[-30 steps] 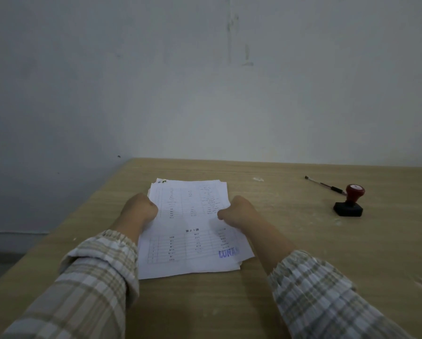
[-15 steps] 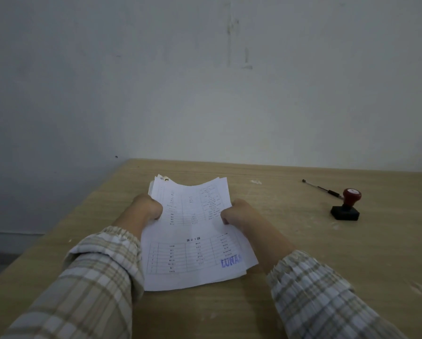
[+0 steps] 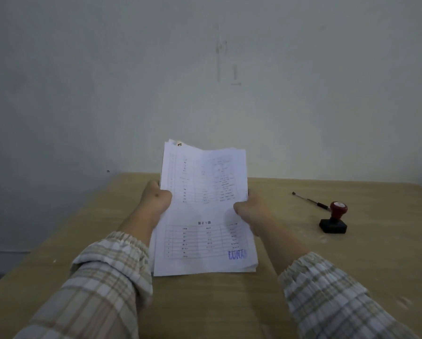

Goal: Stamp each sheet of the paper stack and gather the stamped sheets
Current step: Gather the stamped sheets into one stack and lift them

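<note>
A stack of white printed sheets [image 3: 202,211] stands nearly upright above the wooden table [image 3: 351,265], its lower edge close to the tabletop. The top sheet carries a blue stamp mark [image 3: 237,254] at its lower right corner. My left hand [image 3: 156,198] grips the stack's left edge and my right hand [image 3: 251,209] grips its right edge, thumbs on the front. A stamp with a red knob and black base [image 3: 334,220] stands on the table to the right, apart from both hands.
A thin dark pen [image 3: 310,200] lies just behind the stamp. A pale wall rises right behind the table's far edge. The table's left edge runs diagonally past my left sleeve.
Both hands have lifted the stack off the table and tipped it from lying flat to nearly upright. The stamp and pen have not moved.
</note>
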